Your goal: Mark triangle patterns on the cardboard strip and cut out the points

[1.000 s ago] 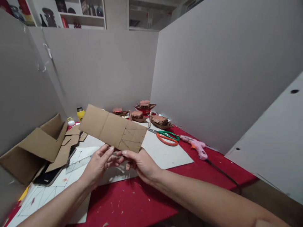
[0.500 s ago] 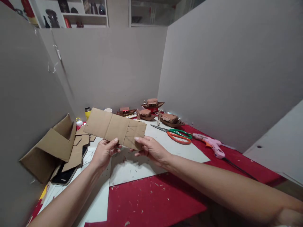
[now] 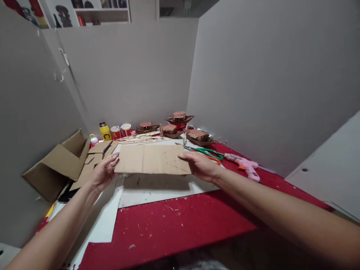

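A flat rectangular piece of cardboard [image 3: 152, 159] spans the space between both hands, level above the white sheet [image 3: 157, 195]. Its plain face with faint fold lines is toward me. At its left end, my left hand [image 3: 104, 173] grips the edge, the fingertips partly behind it. My right hand [image 3: 201, 165] pinches the right end with the thumb on top; its other fingers are hidden underneath. Just past the right hand lie scissors [image 3: 209, 153] with green and orange handles, partly covered by that hand.
A pink glue gun [image 3: 244, 165] lies on the red table [image 3: 180, 228] at right. Several model boats [image 3: 200, 137] and thin wooden sticks [image 3: 140, 138] are at the back. Paper cups [image 3: 126, 129], a yellow bottle [image 3: 105, 131] and an open cardboard box [image 3: 63, 161] stand left.
The cardboard has turned from tilted to level, and its face with drawn lines no longer shows. My hands have moved apart from its lower edge to its two ends. The view has shifted slightly.
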A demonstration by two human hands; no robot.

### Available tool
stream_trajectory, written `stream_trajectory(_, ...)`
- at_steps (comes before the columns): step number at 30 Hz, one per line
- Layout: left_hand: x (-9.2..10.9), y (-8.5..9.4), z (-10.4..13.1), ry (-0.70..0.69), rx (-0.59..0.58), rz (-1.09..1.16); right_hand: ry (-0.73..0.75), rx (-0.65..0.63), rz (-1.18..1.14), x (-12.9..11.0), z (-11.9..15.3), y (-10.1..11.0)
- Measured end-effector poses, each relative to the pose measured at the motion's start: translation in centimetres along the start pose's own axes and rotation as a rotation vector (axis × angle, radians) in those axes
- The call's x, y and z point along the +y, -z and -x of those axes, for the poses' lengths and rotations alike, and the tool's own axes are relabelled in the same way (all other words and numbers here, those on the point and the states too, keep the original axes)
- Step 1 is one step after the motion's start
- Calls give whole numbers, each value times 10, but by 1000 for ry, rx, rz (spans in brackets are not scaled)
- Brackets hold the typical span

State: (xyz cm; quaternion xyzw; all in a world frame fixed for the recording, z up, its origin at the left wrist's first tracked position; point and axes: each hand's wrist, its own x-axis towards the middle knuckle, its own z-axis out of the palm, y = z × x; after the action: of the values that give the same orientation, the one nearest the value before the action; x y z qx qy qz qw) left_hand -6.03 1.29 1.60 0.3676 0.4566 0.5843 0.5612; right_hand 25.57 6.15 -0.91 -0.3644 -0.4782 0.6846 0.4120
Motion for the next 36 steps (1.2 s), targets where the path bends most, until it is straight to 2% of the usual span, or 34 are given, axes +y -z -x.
stream_trajectory(5, -4, -10, 12, 149, -103, -158, -59, -35, 89, 0, -8, 33)
stream_trajectory(10, -23, -26, 26, 339, -261, -354, -17, 43, 200, 4, -32, 53)
stream_trajectory(14, -38, -35, 35, 453, -363, -503, 43, 80, 359, 4, -59, 57)
stream_trajectory(18, -42, -41, 39, 465, -421, -693, 133, 60, 601, 3, -92, 49)
stream_trajectory(21, -35, -37, 35, 372, -376, -877, 240, 26, 833, 2, -111, 34)
stream_trajectory(25, -14, -13, 23, 42, -96, -1138, 467, -27, 1146, 0, -122, -2)
stream_trajectory(27, -5, 1, 16, -65, 21, -1240, 569, -189, 1275, 1, -125, -28)
stream_trajectory(28, -1, 7, 12, -88, 41, -1282, 609, -302, 1333, 1, -126, -42)
stream_trajectory(30, 4, 17, 7, -94, 28, -1344, 663, -508, 1438, 4, -131, -71)
stream_trajectory(32, 5, 23, 3, -76, -21, -1376, 673, -645, 1551, 8, -138, -95)
stream_trajectory(36, 2, 29, -1, -25, -92, -1362, 672, -749, 1739, 14, -151, -124)
